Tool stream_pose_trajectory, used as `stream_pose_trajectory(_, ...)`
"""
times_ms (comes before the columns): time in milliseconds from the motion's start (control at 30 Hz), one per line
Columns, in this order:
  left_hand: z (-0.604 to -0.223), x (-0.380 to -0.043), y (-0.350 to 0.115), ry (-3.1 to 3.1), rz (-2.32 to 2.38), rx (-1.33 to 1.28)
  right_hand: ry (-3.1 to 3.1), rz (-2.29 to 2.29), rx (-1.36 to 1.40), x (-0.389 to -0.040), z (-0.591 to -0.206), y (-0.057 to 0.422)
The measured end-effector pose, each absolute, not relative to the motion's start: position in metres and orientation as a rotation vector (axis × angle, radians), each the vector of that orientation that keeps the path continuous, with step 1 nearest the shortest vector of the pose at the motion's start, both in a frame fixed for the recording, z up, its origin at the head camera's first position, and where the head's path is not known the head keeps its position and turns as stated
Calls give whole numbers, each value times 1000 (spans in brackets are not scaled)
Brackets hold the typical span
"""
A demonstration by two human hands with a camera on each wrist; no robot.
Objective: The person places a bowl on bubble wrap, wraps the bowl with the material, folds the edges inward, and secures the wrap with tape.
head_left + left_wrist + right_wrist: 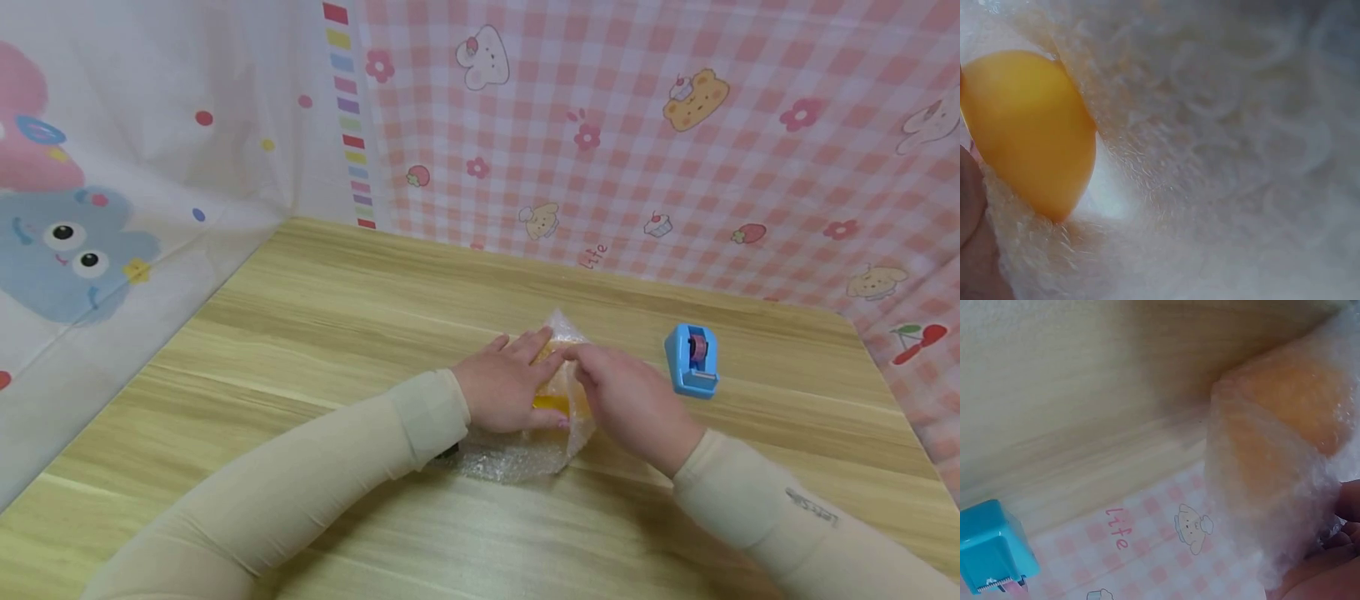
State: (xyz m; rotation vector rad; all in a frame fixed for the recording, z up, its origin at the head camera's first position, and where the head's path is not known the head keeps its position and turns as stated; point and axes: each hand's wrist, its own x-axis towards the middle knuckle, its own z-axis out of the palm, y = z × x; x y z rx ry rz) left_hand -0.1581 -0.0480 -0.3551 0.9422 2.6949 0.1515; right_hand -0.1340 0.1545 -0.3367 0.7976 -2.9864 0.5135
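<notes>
A sheet of clear bubble wrap lies on the table, folded partly over a smooth yellow-orange object. In the left wrist view this yellow object shows a rounded, glossy surface through a gap in the wrap; its kind cannot be made out. My left hand rests on the wrap and the object with its fingers extended. At the right side, my right hand pinches the edge of the wrap between thumb and fingers. The right wrist view shows the folded wrap with orange showing through it.
A blue tape dispenser with a pink roll stands on the wooden table, right of my right hand. Behind the table hangs a pink checked cloth, and a white patterned cloth hangs at the left.
</notes>
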Motion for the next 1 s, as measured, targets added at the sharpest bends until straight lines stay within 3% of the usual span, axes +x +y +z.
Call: stream_pose_trajectory(1000, -356, -159, -48, 2696, 145, 971, -2830, 552, 826, -142, -362, 155)
